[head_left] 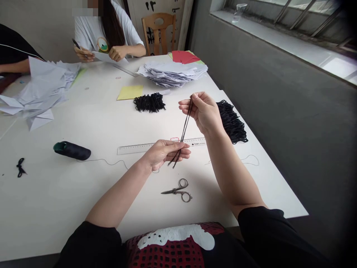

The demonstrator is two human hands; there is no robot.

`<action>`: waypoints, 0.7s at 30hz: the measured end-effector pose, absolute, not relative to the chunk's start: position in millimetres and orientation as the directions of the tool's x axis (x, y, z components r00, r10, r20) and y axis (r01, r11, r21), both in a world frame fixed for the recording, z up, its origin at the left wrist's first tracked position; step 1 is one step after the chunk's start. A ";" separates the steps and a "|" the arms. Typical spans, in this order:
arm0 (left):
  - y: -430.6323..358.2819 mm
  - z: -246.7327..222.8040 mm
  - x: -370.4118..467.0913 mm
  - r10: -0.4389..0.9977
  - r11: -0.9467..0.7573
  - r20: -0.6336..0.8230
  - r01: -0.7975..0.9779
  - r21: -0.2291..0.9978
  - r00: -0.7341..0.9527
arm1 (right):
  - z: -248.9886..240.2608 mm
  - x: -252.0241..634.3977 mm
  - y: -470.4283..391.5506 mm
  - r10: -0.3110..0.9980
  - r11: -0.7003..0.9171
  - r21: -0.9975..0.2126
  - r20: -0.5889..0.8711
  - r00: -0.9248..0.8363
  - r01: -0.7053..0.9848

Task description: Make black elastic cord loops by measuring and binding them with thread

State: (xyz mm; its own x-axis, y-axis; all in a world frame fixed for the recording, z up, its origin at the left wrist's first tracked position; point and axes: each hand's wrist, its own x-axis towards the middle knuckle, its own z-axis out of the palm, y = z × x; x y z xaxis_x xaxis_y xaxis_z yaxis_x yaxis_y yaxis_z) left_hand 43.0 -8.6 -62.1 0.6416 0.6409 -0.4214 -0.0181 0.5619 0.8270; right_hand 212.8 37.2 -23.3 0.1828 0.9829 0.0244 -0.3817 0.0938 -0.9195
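Black cords [185, 125] stretch slantwise between my two hands above the white table. My right hand [205, 111] pinches their upper end between thumb and finger. Lower down, my left hand [169, 153] holds them near their loose ends. Beneath the hands a clear ruler [134, 149] lies across the table. Open scissors [178, 191] rest nearer to me, below my left hand. A pile of looped black cords [231, 123] is partly hidden behind my right wrist, and a smaller bundle [150, 102] lies further left.
A dark thread spool [72, 150] and a small black knot [20, 167] lie at left. Beyond are a yellow paper [130, 92], stacked white papers [173, 72], red paper [184, 57] and crumpled white papers [50, 85]. Across the table [97, 193], a person holds a pen and paper.
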 end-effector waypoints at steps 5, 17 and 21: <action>-7.7 -61.6 42.0 0.647 0.555 -0.415 -0.022 0.832 0.639 | -25.4 214.6 37.2 0.982 0.117 -0.923 0.052 0.183 -0.366; -1.0 -56.4 33.9 0.662 0.521 -0.416 0.017 0.853 0.623 | -19.7 217.5 34.1 0.992 0.067 -0.913 0.019 0.124 -0.403; 5.0 -51.7 25.0 0.683 0.503 -0.413 0.022 0.864 0.603 | -19.4 218.2 34.7 0.993 0.050 -0.886 -0.005 0.118 -0.462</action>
